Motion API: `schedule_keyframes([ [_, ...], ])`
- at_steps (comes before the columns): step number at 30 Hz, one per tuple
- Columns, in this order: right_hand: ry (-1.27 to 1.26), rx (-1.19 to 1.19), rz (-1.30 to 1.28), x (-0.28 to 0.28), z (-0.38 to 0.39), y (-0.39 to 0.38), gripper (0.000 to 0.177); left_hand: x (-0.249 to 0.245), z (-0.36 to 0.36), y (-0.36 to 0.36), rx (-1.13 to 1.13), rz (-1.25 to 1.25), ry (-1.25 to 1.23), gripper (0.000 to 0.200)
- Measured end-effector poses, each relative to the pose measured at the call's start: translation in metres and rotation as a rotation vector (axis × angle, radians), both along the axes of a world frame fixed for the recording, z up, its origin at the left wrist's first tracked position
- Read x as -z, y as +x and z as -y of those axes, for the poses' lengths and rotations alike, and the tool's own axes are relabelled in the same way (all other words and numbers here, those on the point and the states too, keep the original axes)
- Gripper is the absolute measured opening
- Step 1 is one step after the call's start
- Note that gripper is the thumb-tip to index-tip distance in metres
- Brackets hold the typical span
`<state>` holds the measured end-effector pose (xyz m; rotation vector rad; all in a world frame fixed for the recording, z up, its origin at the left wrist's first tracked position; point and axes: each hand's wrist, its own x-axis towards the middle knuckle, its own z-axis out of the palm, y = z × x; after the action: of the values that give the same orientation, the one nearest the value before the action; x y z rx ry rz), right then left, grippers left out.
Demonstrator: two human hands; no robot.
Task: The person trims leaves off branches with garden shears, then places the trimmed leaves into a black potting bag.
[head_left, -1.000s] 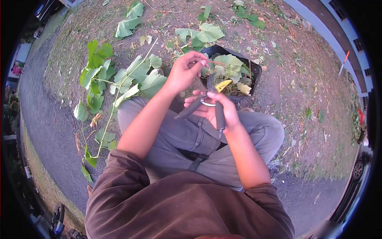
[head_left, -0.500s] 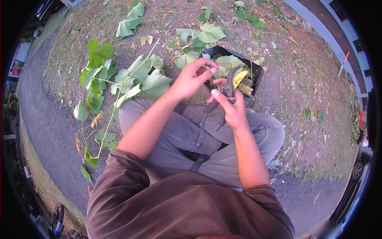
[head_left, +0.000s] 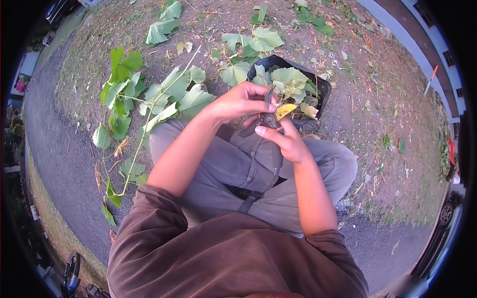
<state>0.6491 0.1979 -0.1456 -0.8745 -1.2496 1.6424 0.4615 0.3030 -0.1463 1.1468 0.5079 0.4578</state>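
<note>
Pruning shears (head_left: 269, 119) with a yellow blade are held over my lap, their dark handles pointing down toward my crossed legs. My right hand (head_left: 289, 142) is closed around them near the pivot. From the other side my left hand (head_left: 240, 103) is closed with thumb and fingers at the dark jaw; whether a small stem is also between them is too small to tell. Just beyond my hands stands a black container (head_left: 323, 94) with green leaves (head_left: 290, 79) inside.
A long vine stem (head_left: 147, 119) with large leaves lies on the ground at the left. Loose leaves (head_left: 266, 39) are scattered beyond the container. An orange-topped stick (head_left: 431, 78) is at the far right, and a parked car (head_left: 446, 213) at the right edge.
The shears have moved left and down and turned more upright. My left hand has come to their jaw, and the reddish stem piece at its fingertips no longer shows as before.
</note>
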Motion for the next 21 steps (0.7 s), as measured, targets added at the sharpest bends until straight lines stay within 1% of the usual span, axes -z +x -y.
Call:
schedule_keyframes([
  [2, 0.011, -0.04, 0.068, -0.001, 0.0, 0.0, 0.039, 0.007, -0.004, -0.002, 0.012, 0.013, 0.086, 0.016],
  [3, 0.01, -0.042, 0.067, 0.0, 0.001, 0.0, 0.039, 0.005, -0.003, -0.003, 0.01, 0.013, 0.084, 0.016],
  [5, -0.049, -0.069, 0.052, 0.0, 0.001, -0.001, 0.041, 0.002, -0.003, -0.002, -0.11, 0.013, -0.1, 0.016],
  [6, -0.051, -0.071, 0.052, -0.001, 0.001, -0.001, 0.041, 0.005, -0.003, -0.001, -0.112, 0.013, -0.102, 0.016],
  [8, -0.176, -0.078, 0.045, -0.005, 0.001, -0.004, 0.044, 0.013, -0.006, 0.004, -0.269, 0.023, -0.007, 0.017],
  [11, -0.24, -0.125, 0.043, -0.002, 0.0, -0.006, 0.045, 0.014, -0.008, 0.006, -0.303, -0.024, 0.043, 0.023],
  [13, -0.239, -0.112, 0.066, 0.001, 0.001, -0.008, 0.045, 0.013, -0.009, 0.004, -0.315, -0.053, 0.071, 0.025],
  [15, -0.238, -0.1, 0.089, 0.006, 0.0, -0.009, 0.045, 0.012, -0.01, 0.001, -0.237, -0.176, 0.203, 0.029],
  [16, -0.271, -0.071, 0.072, 0.01, 0.0, -0.008, 0.044, 0.012, -0.011, -0.002, -0.237, -0.176, 0.203, 0.029],
  [18, -0.304, -0.04, 0.054, 0.011, -0.001, -0.005, 0.043, 0.011, -0.013, -0.008, -0.058, -0.229, 0.156, 0.03],
  [21, -0.284, -0.007, 0.08, 0.007, -0.001, -0.002, 0.041, 0.009, -0.013, -0.01, 0.019, -0.192, 0.195, 0.025],
])
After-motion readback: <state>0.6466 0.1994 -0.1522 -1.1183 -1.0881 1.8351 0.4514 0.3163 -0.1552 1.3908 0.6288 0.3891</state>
